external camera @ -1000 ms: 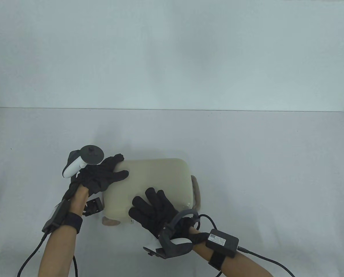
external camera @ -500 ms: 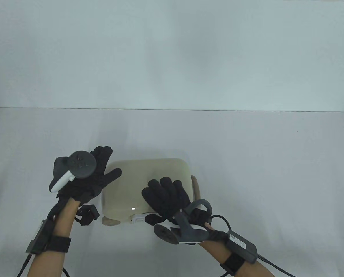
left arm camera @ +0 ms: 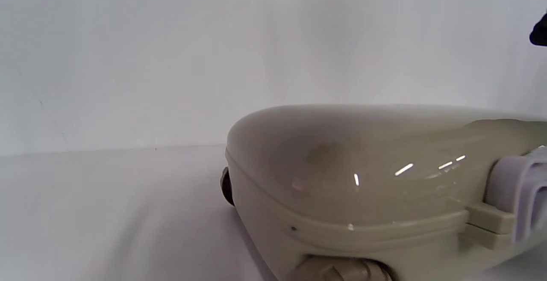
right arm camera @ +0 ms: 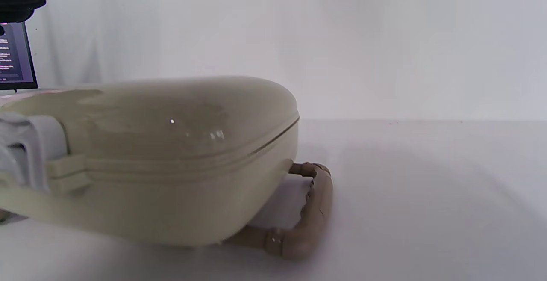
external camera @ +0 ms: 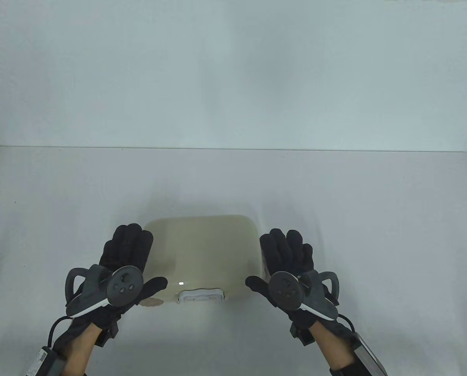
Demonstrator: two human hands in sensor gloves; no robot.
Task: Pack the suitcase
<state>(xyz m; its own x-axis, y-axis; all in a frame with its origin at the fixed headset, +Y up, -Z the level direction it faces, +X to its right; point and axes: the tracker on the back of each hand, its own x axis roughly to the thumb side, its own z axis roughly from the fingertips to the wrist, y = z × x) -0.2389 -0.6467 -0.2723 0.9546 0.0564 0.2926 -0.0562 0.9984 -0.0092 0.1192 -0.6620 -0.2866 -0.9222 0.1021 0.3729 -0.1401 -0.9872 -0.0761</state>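
The glossy beige hard-shell plastic suitcase point(external camera: 200, 254) lies closed and flat near the front edge of the white desk point(external camera: 355, 203). My left hand point(external camera: 125, 260) and right hand point(external camera: 286, 260) flank it, each grip slack and empty. I judge the pale grey latch point(external camera: 201, 295) wants checking, pressing evenly on both sides.

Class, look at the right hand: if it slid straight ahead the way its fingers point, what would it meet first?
Probably nothing: the right hand points up the bare table, beside the suitcase. Its height is unclear; the handle lies close by.
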